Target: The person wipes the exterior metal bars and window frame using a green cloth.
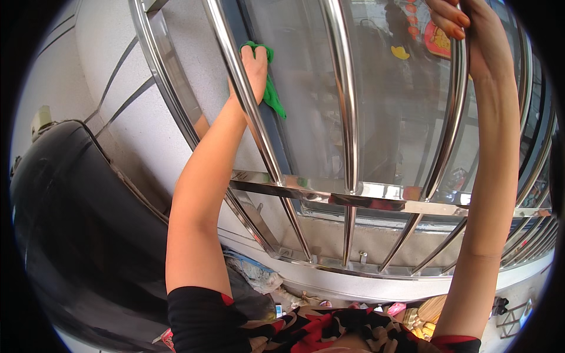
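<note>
My left hand [256,73] reaches behind a vertical stainless steel bar [229,53] and presses a green cloth [274,102] to the edge of a window. The cloth lies over the blue-grey window frame [277,137] beside the glass pane [304,92], with one corner hanging below my hand. Higher up on the right, my right hand [483,39] is wrapped around another steel bar [454,97]; part of this hand is cut off by the top of the view. Red and yellow decorations [437,39] show at the glass near it.
A flat horizontal steel rail [318,192] crosses the bars below my hands. To the left bulges a large glossy black curved body [88,229] next to the white wall [145,106]. Down on the ground are a plastic bag [260,276], yellow items [423,331] and a small metal-legged stand [512,324].
</note>
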A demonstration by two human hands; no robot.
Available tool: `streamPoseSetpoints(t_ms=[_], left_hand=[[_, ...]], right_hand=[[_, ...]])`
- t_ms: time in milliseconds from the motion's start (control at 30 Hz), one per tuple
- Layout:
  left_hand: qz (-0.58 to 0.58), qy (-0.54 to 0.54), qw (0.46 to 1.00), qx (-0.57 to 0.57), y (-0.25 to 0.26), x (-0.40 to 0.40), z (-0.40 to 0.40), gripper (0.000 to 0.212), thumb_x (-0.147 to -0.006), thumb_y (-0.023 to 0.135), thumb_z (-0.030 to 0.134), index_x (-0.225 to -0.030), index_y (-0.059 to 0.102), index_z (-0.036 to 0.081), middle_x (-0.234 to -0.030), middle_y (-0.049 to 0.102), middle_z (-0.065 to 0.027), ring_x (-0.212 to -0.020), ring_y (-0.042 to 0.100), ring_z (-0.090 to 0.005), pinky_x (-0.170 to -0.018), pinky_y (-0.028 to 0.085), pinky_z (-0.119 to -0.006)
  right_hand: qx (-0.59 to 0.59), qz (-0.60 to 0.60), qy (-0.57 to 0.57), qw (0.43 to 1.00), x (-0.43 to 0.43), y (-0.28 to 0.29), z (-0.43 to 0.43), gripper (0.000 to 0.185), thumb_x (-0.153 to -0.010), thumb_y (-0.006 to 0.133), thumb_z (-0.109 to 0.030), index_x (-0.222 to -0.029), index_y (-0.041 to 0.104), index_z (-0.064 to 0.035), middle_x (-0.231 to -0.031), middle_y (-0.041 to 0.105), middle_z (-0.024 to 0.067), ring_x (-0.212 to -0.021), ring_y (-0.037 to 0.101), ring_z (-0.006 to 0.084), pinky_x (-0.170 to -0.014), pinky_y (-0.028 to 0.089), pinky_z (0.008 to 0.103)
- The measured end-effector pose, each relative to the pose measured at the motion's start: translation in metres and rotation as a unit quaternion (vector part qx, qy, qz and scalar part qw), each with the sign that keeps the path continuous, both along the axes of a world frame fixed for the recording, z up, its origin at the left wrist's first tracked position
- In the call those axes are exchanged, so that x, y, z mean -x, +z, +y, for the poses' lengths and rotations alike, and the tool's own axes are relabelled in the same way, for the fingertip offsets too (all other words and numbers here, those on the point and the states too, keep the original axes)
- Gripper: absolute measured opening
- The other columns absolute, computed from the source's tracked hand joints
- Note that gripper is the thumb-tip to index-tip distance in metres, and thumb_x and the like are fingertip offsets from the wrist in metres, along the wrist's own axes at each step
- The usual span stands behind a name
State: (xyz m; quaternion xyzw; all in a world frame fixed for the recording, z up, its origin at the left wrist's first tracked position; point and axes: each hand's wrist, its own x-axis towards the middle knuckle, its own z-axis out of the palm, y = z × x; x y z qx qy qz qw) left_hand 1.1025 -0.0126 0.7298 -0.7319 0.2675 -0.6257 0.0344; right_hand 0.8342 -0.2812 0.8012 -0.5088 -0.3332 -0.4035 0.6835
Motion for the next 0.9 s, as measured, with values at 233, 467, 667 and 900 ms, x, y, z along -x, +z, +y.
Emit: streamPoseSetpoints(t_ms=[233, 467, 667, 900], left_hand=[[0.191, -0.072, 0.979, 0.009, -0.065, 0.026, -0.011, 0.024, -0.075, 0.065, 0.003, -0.097, 0.053, 0.001, -0.092, 0.055, -0.0210, -0.077, 0.063, -0.0358, -0.071, 0.053, -0.044], [0.293, -0.012, 0.954, -0.067, -0.070, 0.021, -0.004, 0.015, -0.074, 0.061, -0.002, -0.088, 0.057, -0.004, -0.083, 0.063, -0.0262, -0.081, 0.066, -0.0404, -0.072, 0.055, -0.045], [-0.003, -0.133, 0.987, 0.087, 0.039, -0.022, -0.004, 0.020, -0.079, 0.067, 0.005, -0.094, 0.054, 0.001, -0.086, 0.059, -0.0216, -0.076, 0.062, -0.0409, -0.066, 0.052, -0.047], [0.000, -0.188, 0.977, -0.102, -0.030, 0.002, -0.052, 0.026, -0.076, 0.067, 0.012, -0.087, 0.045, 0.006, -0.081, 0.052, -0.0122, -0.065, 0.062, -0.0290, -0.054, 0.051, -0.040]], right_hand=[[0.126, 0.007, 0.059, 0.990, 0.001, 0.008, -0.030, 0.030, -0.103, 0.043, -0.021, -0.113, 0.047, 0.0067, -0.074, 0.033, -0.0023, -0.050, 0.028, 0.0005, -0.041, 0.026, 0.0159], [0.111, 0.004, 0.077, 0.991, 0.000, 0.008, -0.025, 0.031, -0.103, 0.042, -0.022, -0.114, 0.049, 0.0065, -0.075, 0.033, -0.0022, -0.053, 0.030, 0.0015, -0.042, 0.026, 0.0169], [0.027, 0.014, 0.064, 0.998, 0.002, 0.001, 0.000, 0.025, -0.100, 0.049, -0.029, -0.100, 0.054, -0.0037, -0.067, 0.042, -0.0034, -0.047, 0.035, 0.0026, -0.038, 0.027, 0.0175], [0.054, -0.003, 0.024, 0.998, 0.008, 0.004, -0.014, 0.023, -0.099, 0.051, -0.027, -0.098, 0.053, -0.0046, -0.068, 0.044, -0.0037, -0.047, 0.036, 0.0022, -0.038, 0.028, 0.0172]])
